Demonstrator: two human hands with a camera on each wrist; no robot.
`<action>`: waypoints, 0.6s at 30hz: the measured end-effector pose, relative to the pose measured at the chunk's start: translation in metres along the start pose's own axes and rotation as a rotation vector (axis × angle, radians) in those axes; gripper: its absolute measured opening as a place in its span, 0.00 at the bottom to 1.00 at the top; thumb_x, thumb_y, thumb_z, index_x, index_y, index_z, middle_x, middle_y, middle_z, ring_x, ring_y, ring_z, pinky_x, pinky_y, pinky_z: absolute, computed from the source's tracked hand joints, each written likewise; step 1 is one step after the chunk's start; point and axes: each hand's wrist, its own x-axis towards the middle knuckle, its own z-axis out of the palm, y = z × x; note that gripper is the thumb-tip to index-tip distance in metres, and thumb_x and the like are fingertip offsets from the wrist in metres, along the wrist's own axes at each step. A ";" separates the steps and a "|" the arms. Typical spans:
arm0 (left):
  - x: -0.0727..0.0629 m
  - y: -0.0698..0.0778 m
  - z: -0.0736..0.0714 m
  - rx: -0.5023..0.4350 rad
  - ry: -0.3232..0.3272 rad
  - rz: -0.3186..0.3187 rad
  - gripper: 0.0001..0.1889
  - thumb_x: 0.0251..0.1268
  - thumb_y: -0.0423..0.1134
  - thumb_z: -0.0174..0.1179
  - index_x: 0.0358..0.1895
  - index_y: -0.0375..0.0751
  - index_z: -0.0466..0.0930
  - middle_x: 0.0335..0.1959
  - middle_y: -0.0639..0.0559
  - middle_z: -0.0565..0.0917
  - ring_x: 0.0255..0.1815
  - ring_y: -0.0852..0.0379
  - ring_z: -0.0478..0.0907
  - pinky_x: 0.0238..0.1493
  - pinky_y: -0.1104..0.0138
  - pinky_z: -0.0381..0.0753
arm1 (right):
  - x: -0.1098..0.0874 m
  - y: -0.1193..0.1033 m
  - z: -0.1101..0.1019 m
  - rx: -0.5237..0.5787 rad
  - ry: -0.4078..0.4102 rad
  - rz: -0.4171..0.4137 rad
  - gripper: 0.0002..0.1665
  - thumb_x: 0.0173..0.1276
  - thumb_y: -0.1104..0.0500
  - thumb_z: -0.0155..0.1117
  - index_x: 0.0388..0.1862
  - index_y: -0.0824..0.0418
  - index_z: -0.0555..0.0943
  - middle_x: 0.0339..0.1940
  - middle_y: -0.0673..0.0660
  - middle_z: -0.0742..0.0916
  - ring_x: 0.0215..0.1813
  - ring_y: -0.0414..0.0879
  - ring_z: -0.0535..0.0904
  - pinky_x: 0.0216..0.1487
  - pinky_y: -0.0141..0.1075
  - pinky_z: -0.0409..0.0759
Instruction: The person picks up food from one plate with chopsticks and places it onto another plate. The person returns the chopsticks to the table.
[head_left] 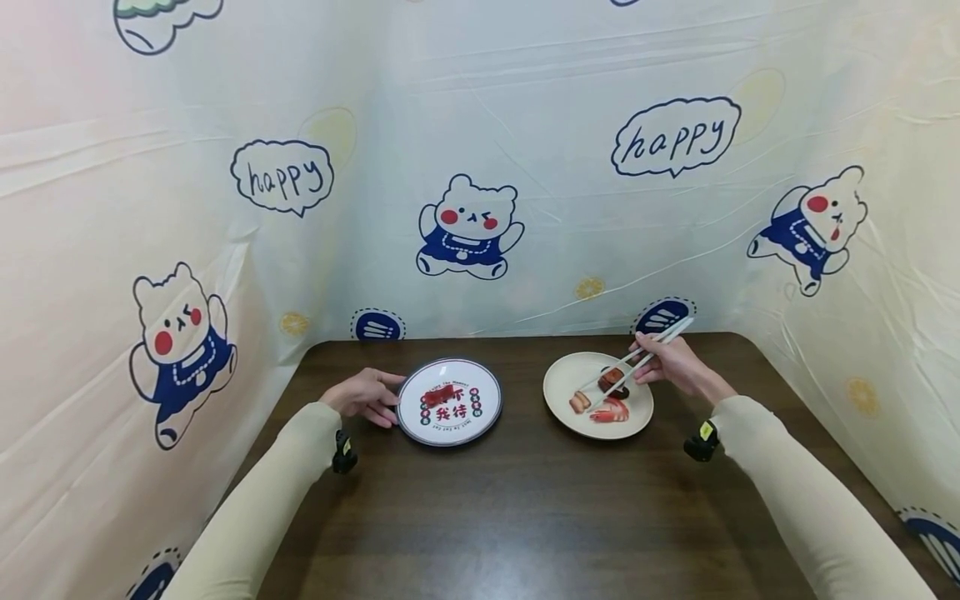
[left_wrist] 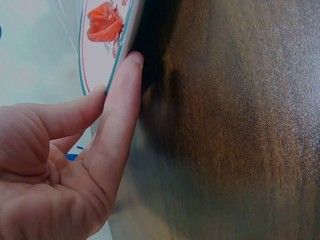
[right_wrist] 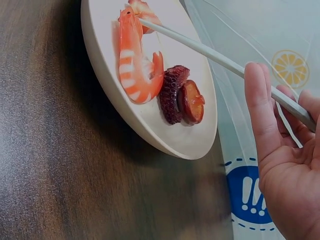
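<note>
My left hand (head_left: 365, 397) grips the left edge of a white plate with a dark rim (head_left: 448, 429), thumb on the rim and fingers under it. A red, crinkled piece of food (left_wrist: 104, 22) lies on that plate. My right hand (head_left: 671, 363) holds a pair of pale chopsticks (head_left: 643, 357) slanting down over a cream plate (head_left: 558, 375). Their tips are at a small pinkish-tan piece of food (head_left: 580, 402) near that plate's left side. Beside it lie an orange-striped shrimp (right_wrist: 132, 65), a dark red octopus tentacle piece (right_wrist: 172, 92) and a reddish-brown slice (right_wrist: 191, 104).
Both plates stand toward the back of a dark brown wooden table (head_left: 480, 517). A pale cloth (head_left: 375, 167) printed with bears and words hangs behind the table and along its sides. Dark wrist cameras (head_left: 343, 454) are strapped at both sleeves.
</note>
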 end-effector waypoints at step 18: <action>0.004 0.001 0.000 0.006 0.003 -0.009 0.33 0.77 0.28 0.60 0.81 0.37 0.63 0.45 0.33 0.86 0.31 0.47 0.90 0.41 0.57 0.92 | 0.000 0.003 0.004 -0.002 0.073 -0.023 0.23 0.88 0.48 0.50 0.49 0.70 0.76 0.30 0.63 0.88 0.29 0.49 0.90 0.38 0.43 0.92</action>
